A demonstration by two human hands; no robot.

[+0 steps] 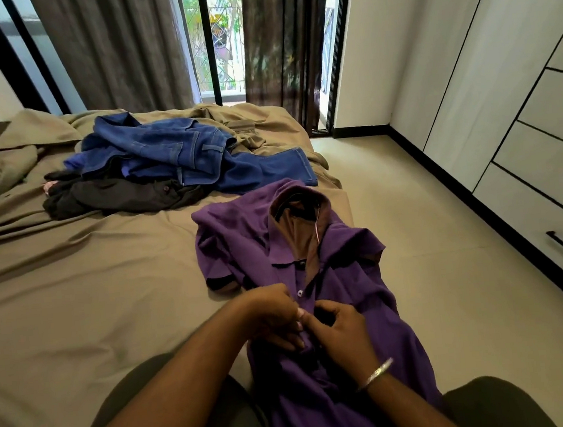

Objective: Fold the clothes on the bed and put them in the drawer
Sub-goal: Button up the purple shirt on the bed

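Both hands met at the button strip of the purple shirt (320, 312): the left hand (276, 313) had its grip pinched on the cloth, and the right hand (341, 331), wearing a bracelet (376, 373), had its grip curled on the fabric beside it. The shirt lay collar away on the bed (75, 302), spreading outward from them. Beyond lay blue jeans (178, 154) over a black garment (117, 196). Drawers (549, 222) stood right.
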